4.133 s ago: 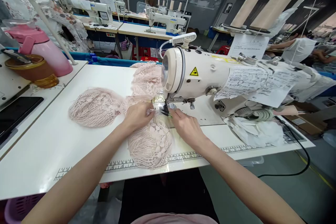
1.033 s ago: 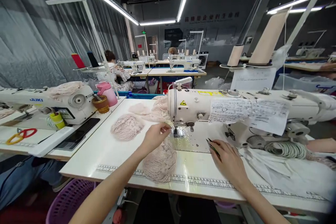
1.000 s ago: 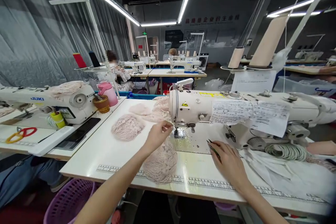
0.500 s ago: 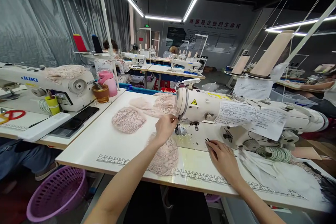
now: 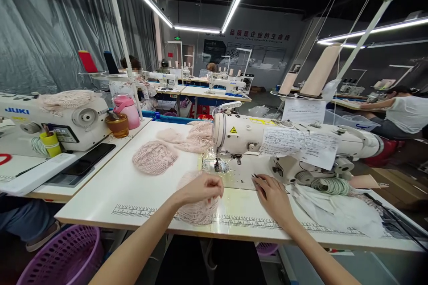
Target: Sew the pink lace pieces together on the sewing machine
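My left hand [image 5: 202, 188] is in the air above a pale pink lace cup piece [image 5: 200, 211], in front of the needle area of a white sewing machine [image 5: 240, 136]. Its fingers are curled together; whatever they may pinch is too small to make out. Resting on the table right of the needle, my right hand [image 5: 272, 196] is closed around a small tool with two dark points [image 5: 254, 176], most of it hidden in the palm. Another lace cup piece [image 5: 155, 157] lies to the left, and more pink lace [image 5: 199, 136] is heaped behind the machine head.
White fabric [image 5: 341, 211] and a coil of pale green cord [image 5: 331, 186] lie at the right. Thread cones [image 5: 323, 71] stand behind the machine. On the left are another sewing machine [image 5: 70, 116], a phone [image 5: 88, 159] and a glass cup [image 5: 117, 125]. A purple basket [image 5: 63, 254] stands below.
My left hand has come away from the machine head, down and toward me, over the front lace piece. My right hand keeps its place on the table. The view has turned slightly right.
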`<move>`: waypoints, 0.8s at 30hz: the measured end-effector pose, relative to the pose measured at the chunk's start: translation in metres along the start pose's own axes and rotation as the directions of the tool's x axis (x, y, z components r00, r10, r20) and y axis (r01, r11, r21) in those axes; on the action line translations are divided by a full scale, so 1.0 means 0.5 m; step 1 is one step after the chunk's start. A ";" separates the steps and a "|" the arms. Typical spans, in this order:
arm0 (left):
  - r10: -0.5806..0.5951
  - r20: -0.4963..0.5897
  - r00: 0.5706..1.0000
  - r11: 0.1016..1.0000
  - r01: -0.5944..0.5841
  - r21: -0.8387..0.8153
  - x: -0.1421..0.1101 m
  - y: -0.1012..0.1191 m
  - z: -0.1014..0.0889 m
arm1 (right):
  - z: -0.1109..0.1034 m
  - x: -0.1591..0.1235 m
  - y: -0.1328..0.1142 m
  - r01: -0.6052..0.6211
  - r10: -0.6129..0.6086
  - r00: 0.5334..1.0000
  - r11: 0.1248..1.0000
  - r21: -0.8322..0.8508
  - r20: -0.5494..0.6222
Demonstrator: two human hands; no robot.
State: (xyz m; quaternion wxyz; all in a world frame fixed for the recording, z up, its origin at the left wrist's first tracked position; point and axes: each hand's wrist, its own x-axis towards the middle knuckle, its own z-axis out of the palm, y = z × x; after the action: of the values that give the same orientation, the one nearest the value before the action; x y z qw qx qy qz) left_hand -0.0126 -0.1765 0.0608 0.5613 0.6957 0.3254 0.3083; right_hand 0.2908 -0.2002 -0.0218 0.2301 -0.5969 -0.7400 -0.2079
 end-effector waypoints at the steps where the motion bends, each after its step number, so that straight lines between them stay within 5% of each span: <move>1: -0.008 -0.018 1.000 1.000 0.008 0.007 -0.009 -0.001 0.001 | 0.000 0.000 0.000 -0.004 0.004 1.000 1.000 0.005 -0.002; 7: -0.126 -0.368 0.921 0.991 0.099 -0.091 0.048 -0.024 -0.024 | -0.001 -0.002 -0.002 -0.017 0.017 1.000 0.999 0.033 0.001; 15: -0.329 -0.171 0.929 0.912 0.265 -0.314 0.129 -0.038 -0.006 | -0.003 -0.004 -0.001 -0.015 0.015 1.000 0.999 0.031 0.001; 20: -0.252 -0.363 0.897 0.925 0.113 -0.364 0.122 -0.041 0.017 | -0.003 -0.004 -0.001 -0.011 0.012 1.000 0.999 0.036 -0.009; 24: -0.072 -0.611 0.788 0.952 -0.129 -0.278 0.083 -0.023 0.020 | -0.005 -0.003 -0.003 -0.002 0.003 1.000 0.999 0.053 -0.028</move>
State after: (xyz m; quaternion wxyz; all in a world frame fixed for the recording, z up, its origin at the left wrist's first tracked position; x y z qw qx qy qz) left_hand 0.0189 -0.1476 0.0502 0.5208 0.4670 0.4278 0.5724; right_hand 0.2899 -0.2032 -0.0211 0.2567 -0.5885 -0.7411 -0.1963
